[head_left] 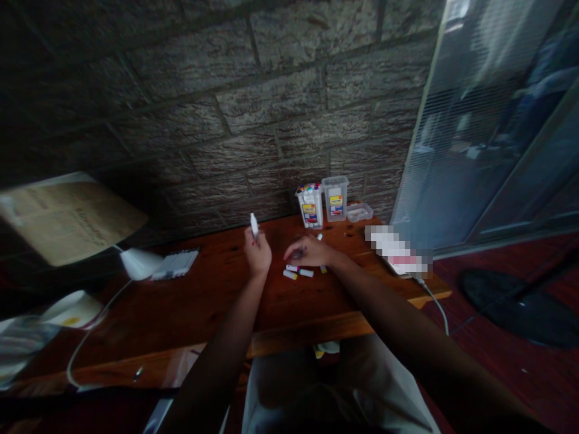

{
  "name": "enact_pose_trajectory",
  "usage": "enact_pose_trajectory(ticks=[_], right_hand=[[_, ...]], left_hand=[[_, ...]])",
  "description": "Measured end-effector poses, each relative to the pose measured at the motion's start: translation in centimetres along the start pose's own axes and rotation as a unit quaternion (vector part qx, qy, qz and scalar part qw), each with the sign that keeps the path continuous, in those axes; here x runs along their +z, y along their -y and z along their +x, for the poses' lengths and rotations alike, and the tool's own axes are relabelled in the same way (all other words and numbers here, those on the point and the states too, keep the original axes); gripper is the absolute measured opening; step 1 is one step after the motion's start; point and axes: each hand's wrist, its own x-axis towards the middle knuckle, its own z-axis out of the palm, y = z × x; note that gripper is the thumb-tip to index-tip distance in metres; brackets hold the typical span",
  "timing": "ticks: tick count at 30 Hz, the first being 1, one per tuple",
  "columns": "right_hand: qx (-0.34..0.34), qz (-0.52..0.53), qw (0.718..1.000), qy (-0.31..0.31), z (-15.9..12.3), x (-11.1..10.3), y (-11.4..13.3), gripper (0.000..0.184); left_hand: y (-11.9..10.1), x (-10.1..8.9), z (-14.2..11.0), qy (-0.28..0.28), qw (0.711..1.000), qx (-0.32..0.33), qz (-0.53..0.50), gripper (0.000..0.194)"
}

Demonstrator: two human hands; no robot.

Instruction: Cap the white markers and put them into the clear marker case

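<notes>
My left hand [257, 252] is raised over the wooden table [190, 301] and closed round a white marker [254, 225] that points upward. A little to the right, my right hand [308, 251] rests low on the table with its fingers curled over loose markers [298, 272] lying on the wood. I cannot make out whether it grips one. Behind them stand a clear tub full of markers [310, 206] and a second clear tub [335, 198].
A small clear lid or tray [359, 212] lies by the tubs against the stone wall. A flat row of markers [175, 264] and a white object [138, 263] lie at the left. A blurred item with a cable [398, 250] sits at the right edge. A fan base [515, 301] stands on the floor.
</notes>
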Motion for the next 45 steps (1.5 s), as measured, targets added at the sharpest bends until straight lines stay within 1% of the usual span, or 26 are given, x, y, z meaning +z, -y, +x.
enact_pose_trajectory(ticks=[1, 3, 6, 9, 11, 12, 14, 16, 18, 19, 21, 24, 27, 31, 38, 45], right_hand=[[-0.006, -0.019, 1.000, 0.008, 0.0, 0.0, 0.2, 0.011], [-0.010, -0.051, 0.999, 0.008, 0.0, 0.1, 0.6, 0.009], [-0.010, -0.058, 0.998, 0.001, -0.1, 0.1, 0.8, 0.010], [-0.010, -0.025, 1.000, 0.016, 0.0, 0.3, 0.5, 0.012], [0.004, 0.040, 0.999, 0.002, 0.1, 0.2, 0.3, 0.015], [0.013, 0.084, 0.996, -0.026, 0.2, 0.1, 0.3, 0.017], [0.032, 0.169, 0.978, -0.116, 0.5, -0.2, 0.2, 0.021], [0.061, 0.226, 0.948, -0.215, 0.7, -0.7, 0.3, 0.024], [0.097, 0.255, 0.920, -0.282, 0.8, -1.1, 0.3, 0.026], [0.111, 0.263, 0.909, -0.303, 0.8, -1.3, 0.3, 0.027], [0.120, 0.277, 0.896, -0.325, 0.8, -1.5, 0.3, 0.028], [0.109, 0.281, 0.888, -0.347, 0.9, -1.5, 0.1, 0.025], [0.108, 0.267, 0.889, -0.357, 0.9, -1.4, -0.1, 0.023], [0.111, 0.272, 0.896, -0.334, 0.9, -1.4, -0.1, 0.025], [0.088, 0.275, 0.904, -0.316, 0.9, -1.3, 0.2, 0.021], [0.068, 0.308, 0.895, -0.315, 1.0, -1.3, 0.1, 0.034]], left_hand=[[-0.3, 0.0, -0.2, -0.002, 1.000, -0.001, 0.020, 0.016], [-0.9, 0.0, -0.6, 0.032, 0.998, 0.012, 0.046, 0.014], [-1.7, 0.1, -0.9, 0.072, 0.995, 0.030, 0.066, 0.015], [-1.9, 0.1, -1.0, 0.083, 0.993, 0.039, 0.068, 0.020], [-1.8, 0.0, -1.0, 0.091, 0.993, 0.042, 0.064, 0.023], [-1.8, 0.0, -1.0, 0.097, 0.992, 0.045, 0.060, 0.023], [-1.7, 0.0, -1.0, 0.112, 0.991, 0.055, 0.050, 0.023], [-1.7, 0.0, -1.1, 0.127, 0.989, 0.062, 0.034, 0.024], [-1.7, 0.0, -1.1, 0.142, 0.987, 0.067, 0.016, 0.024], [-1.8, 0.1, -1.2, 0.149, 0.986, 0.071, 0.006, 0.023], [-1.7, 0.2, -1.2, 0.154, 0.985, 0.080, -0.009, 0.023], [-1.6, 0.3, -1.3, 0.154, 0.984, 0.085, -0.017, 0.024], [-1.5, 0.3, -1.4, 0.162, 0.983, 0.086, -0.009, 0.025], [-1.7, 0.2, -1.4, 0.180, 0.979, 0.093, -0.014, 0.028], [-1.7, 0.2, -1.4, 0.180, 0.979, 0.096, -0.007, 0.031], [-1.4, 0.4, -1.3, 0.182, 0.979, 0.097, -0.002, 0.029]])
